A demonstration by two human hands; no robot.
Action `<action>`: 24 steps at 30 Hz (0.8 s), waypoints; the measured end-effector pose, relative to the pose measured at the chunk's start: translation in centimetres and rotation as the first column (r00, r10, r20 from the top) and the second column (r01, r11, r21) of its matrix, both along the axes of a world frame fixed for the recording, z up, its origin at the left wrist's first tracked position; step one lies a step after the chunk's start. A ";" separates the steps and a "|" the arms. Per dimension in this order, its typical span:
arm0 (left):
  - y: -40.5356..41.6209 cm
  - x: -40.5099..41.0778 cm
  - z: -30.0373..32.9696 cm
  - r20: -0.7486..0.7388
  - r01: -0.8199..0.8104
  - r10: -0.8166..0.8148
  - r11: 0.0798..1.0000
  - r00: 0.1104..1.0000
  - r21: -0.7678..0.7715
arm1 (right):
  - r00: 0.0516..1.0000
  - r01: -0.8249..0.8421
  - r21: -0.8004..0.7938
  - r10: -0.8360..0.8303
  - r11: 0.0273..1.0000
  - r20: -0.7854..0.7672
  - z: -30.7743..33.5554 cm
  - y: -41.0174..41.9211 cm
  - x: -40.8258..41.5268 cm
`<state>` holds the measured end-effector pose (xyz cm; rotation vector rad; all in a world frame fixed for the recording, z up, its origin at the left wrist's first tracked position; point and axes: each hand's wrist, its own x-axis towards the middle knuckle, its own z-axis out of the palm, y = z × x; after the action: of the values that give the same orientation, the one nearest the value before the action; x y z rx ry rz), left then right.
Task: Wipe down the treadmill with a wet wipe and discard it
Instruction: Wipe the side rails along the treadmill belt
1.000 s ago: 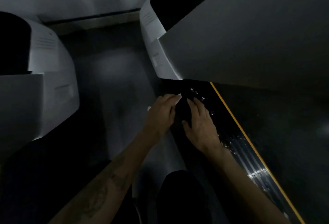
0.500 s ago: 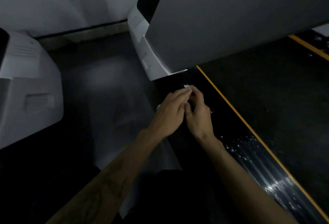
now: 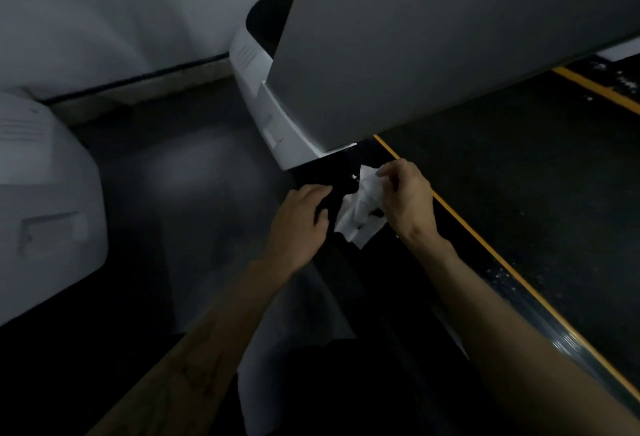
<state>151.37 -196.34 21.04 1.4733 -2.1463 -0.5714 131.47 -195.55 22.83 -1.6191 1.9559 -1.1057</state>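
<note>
The right hand (image 3: 408,202) pinches a crumpled white wet wipe (image 3: 360,209) by its top edge, above the treadmill's (image 3: 450,55) dark side rail (image 3: 346,262). The left hand (image 3: 299,219) grips a dark thing beside the wipe, fingers curled; what it is cannot be told.

Two bare forearms enter from the bottom of the frame, neither covered by a sleeve anywhere along its visible length. The left hand (image 3: 300,219), near the centre of the frame, carries no ring, watch or band that can be made out, and the right hand (image 3: 408,198), just right of centre, is likewise unadorned at the wrist. Faint dark markings, possibly a tattoo, run along the left forearm toward the lower left; the dim light leaves their design unreadable. Dark clothing fills the bottom centre, too shadowed to identify.
</note>
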 end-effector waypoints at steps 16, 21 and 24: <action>-3.7 -0.5 -1.9 0.074 0.048 -0.062 0.983 0.995 0.178 | 0.697 -0.346 0.273 0.441 0.898 -0.565 -3.1 -0.4 2.2; -4.4 -0.4 -3.3 0.066 0.099 -0.117 0.969 0.991 0.225 | 0.877 -0.320 0.328 0.409 0.889 -0.253 -1.8 -0.5 0.6; -4.8 -0.1 -3.9 0.041 0.130 -0.142 0.966 0.989 0.225 | 0.869 -0.276 0.288 0.366 0.917 -0.332 -1.9 0.1 -0.1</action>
<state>151.26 -201.12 17.15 1.4785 -2.3025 -0.8530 131.40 -195.47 20.96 -2.0445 1.8450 -0.4349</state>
